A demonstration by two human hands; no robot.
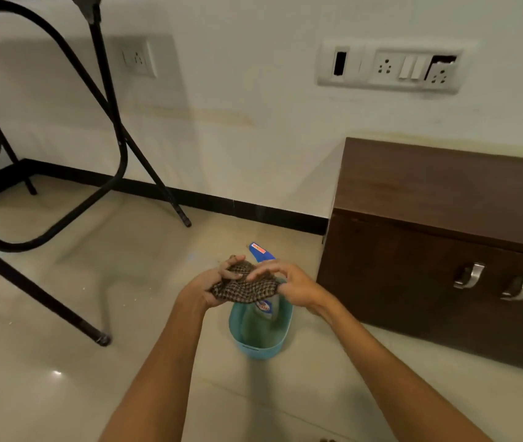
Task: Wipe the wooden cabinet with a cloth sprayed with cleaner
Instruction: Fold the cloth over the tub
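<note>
A brown checked cloth (243,288) is bunched between both hands, held above a small blue tub (247,347) on the floor. My left hand (210,283) grips its left end. My right hand (289,282) grips its right end, fingers spread over the top. A spray bottle of cleaner (261,252) with a blue head stands in the tub, mostly hidden behind the cloth. The dark wooden cabinet (413,250), low with two metal handles, sits to the right against the wall.
Black metal table legs (116,148) cross the left side, one foot (103,339) resting near my left arm. A white wall with a socket panel (391,67) and a black skirting runs behind. The floor is glossy beige tile.
</note>
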